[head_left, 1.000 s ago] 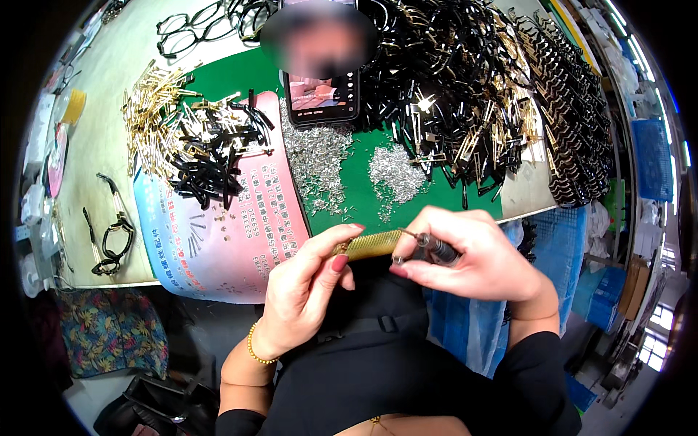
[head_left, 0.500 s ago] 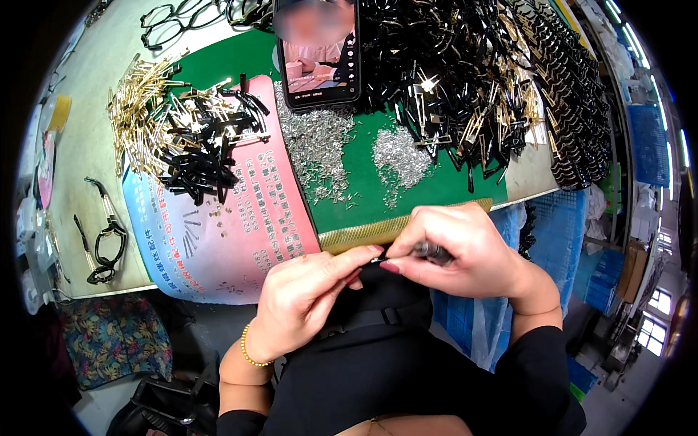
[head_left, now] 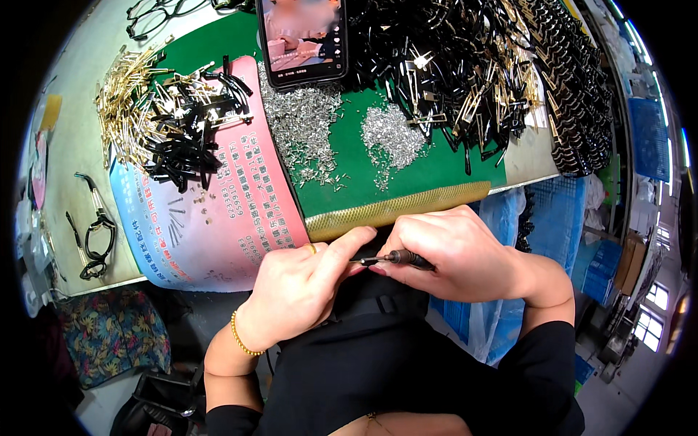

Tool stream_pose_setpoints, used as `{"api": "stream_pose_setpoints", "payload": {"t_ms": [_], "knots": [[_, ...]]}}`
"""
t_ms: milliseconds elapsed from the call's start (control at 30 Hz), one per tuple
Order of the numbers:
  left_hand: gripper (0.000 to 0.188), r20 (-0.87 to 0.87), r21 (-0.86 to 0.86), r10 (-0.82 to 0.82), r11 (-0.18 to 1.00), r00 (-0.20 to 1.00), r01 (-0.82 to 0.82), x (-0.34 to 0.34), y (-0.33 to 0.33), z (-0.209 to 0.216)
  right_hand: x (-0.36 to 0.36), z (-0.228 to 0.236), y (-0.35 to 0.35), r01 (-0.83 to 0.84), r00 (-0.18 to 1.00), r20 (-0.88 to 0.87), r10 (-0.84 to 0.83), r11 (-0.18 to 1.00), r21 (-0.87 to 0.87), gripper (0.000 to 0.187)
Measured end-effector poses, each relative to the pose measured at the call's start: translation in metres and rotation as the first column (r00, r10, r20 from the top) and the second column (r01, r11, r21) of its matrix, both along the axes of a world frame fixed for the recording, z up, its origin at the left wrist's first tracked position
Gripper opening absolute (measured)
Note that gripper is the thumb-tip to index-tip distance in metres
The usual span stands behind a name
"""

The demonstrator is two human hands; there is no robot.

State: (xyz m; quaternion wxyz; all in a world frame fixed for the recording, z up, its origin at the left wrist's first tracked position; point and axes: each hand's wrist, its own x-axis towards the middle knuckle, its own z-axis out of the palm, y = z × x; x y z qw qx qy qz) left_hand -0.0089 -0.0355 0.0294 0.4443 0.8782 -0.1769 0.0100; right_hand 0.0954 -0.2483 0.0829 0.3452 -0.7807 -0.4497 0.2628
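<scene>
the table (head_left: 80,156) fills the upper half of the frame, pale at the left, with a green mat (head_left: 429,163) laid across its middle and upper part. a big heap of black spectacle arms with gold metal cores (head_left: 465,65) covers the upper right of the mat and runs out of the frame at the top, and a row of dark parts at the far right bends along the rim, too crowded to tell apart. a pink and blue printed sheet (head_left: 218,218) lies at the left centre, partly over the mat, carrying a smaller pile of black arms (head_left: 189,138) with loose gold rods (head_left: 127,102) just beside it toward the upper left. a phone (head_left: 302,36) stands at the top centre, its upper end cut off. two scatters of tiny silver screws (head_left: 302,131) lie on the mat below the phone and to its right. a strip of gold mesh (head_left: 396,207) edges the mat's lower side. black spectacle frames (head_left: 91,236) lie at the far left. blue plastic crates (head_left: 556,218) sit at the right below the table edge, their contents hidden by clear bags. at the lower centre the left hand (head_left: 302,291) pinches something small between thumb and forefinger, too hidden to make out, while the right hand (head_left: 462,254) is closed around a small screwdriver (head_left: 389,258) with a dark handle, whose tip meets the left fingertips just below the mesh strip.
</scene>
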Motion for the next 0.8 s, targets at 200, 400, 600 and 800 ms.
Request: {"api": "stream_pose_setpoints", "payload": {"t_ms": [200, 400, 600, 800], "knots": [[0.055, 0.007, 0.135, 0.002, 0.991, 1.000, -0.002, -0.004, 0.006, 0.007, 0.015, 0.010, -0.013, 0.206, 0.945, -0.205, -0.255, 0.951, -0.232, 0.030], [0.027, -0.521, -0.425, 0.264, 0.744, 0.811, -0.516, -0.008, -0.003, -0.001, 0.016, -0.006, -0.021, 0.202, 0.923, 0.380, -0.059, 0.916, -0.346, 0.035], [0.032, -0.557, -0.540, 0.144, 0.685, 0.818, -0.489, 0.016, -0.020, 0.002, 0.015, -0.016, -0.025, 0.184, 0.898, 0.440, -0.024, 0.928, -0.325, 0.045], [0.031, -0.578, -0.436, 0.263, 0.701, 0.773, -0.564, 0.010, -0.018, 0.005, 0.014, -0.017, -0.026, 0.201, 0.900, 0.433, -0.048, 0.928, -0.314, 0.043]]}}
